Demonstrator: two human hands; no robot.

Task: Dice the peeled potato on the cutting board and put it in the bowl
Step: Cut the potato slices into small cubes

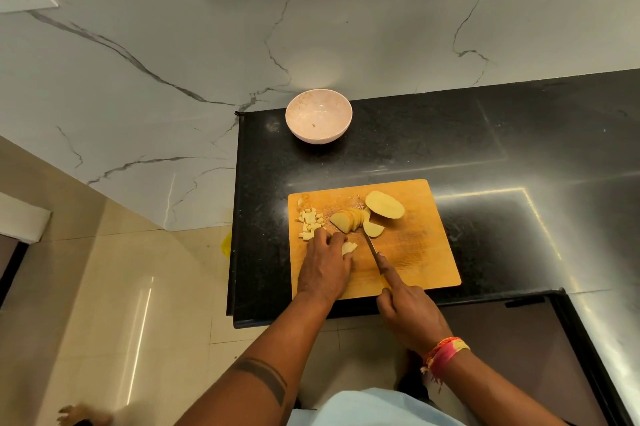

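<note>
Here, a peeled potato is seen partly diced on a wooden cutting board at the centre of the frame.

A small potato piece is pinned down under the curled fingers of the left hand, just left of the knife. The knife handle is gripped by the right hand, with the forefinger laid straight along the blade's back and the tip set on the board. Above the hands, a fan of slices, one loose slice and an uncut potato half are laid out. A heap of small dice is gathered at the board's upper left corner. Farther up the frame, well apart from the board, a pale pink bowl is placed on the black countertop. A red and yellow thread band is worn on the right wrist.
</note>
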